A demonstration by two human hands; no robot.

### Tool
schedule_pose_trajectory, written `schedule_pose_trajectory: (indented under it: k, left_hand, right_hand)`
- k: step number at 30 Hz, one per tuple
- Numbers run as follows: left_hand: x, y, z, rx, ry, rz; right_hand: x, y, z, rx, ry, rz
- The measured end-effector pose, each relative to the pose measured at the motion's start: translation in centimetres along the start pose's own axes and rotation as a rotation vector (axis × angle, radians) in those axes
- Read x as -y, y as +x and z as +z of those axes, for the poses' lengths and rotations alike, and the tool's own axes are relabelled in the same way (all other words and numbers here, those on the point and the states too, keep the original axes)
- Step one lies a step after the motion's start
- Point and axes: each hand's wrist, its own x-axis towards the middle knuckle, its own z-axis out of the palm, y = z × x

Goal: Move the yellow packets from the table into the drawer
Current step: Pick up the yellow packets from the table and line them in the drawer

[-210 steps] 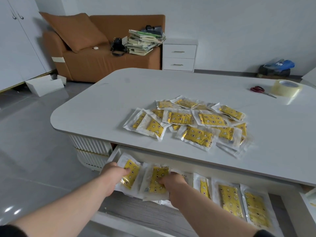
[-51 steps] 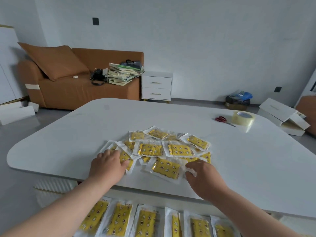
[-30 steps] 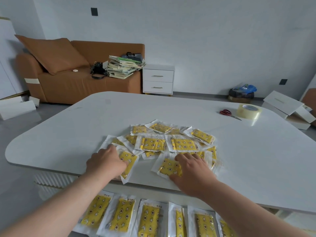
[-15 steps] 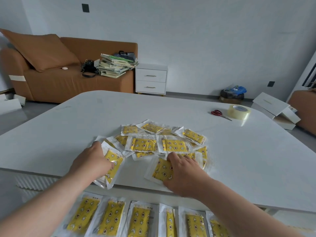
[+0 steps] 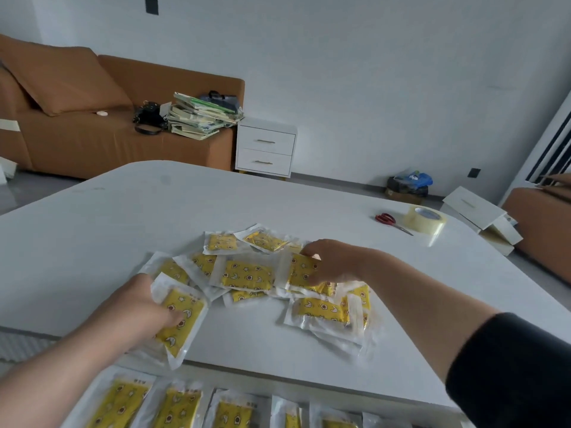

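L hand (image 5: 133, 313) pinches edge packet (image 5: 182, 322), R hand (image 5: 335, 264) pile packet (image 5: 299, 271); white table (image 5: 278, 199), sofa (image 5: 92, 143) behind.

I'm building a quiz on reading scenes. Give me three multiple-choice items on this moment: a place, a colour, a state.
1. Where is the tape?
A. on the floor
B. on the table, just right of the scissors
C. on a shelf

2. What colour are the scissors' handles?
A. blue
B. red
C. green

3. What is the left hand doing?
A. holding a packet
B. lying flat on bare table
C. pulling a handle

Key: 1 B, it lies by the scissors. 2 B, they show red. 3 A, its fingers curl round a packet.
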Motion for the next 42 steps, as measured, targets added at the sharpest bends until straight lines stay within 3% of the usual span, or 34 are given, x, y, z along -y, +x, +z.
schedule_pose_trajectory:
  k: [5,10,16,30,35,39,42]
  left_hand:
    - [-0.2,-0.1,0.0,-0.003,-0.011,0.014]
    - [-0.4,-0.3,-0.1,0.002,-0.007,0.014]
    - [-0.4,-0.5,-0.1,-0.001,-0.001,-0.001]
    - [-0.1,-0.5,-0.1,0.003,-0.024,-0.022]
    - [-0.4,-0.6,-0.1,0.000,-0.016,-0.027]
    - [-0.4,-0.6,-0.1,0.009,-0.028,-0.038]
    - [-0.4,-0.7,-0.1,-0.010,-0.069,-0.049]
  right_hand:
    - [0.0,1.6,-0.9,0.110,-0.108,0.034]
    - [0.3,1.3,-0.6,0.091,-0.168,0.028]
    - [0.8,0.8,-0.4,0.001,-0.213,-0.002]
    - [0.6,-0.6,0.0,-0.185,-0.036,-0.070]
    - [0.5,-0.7,-0.4,-0.218,0.004,-0.018]
    - [-0.1,-1.1,-0.9,-0.279,0.187,-0.003]
    - [-0.2,-1.9,-1.1,-0.316,0.702,0.049]
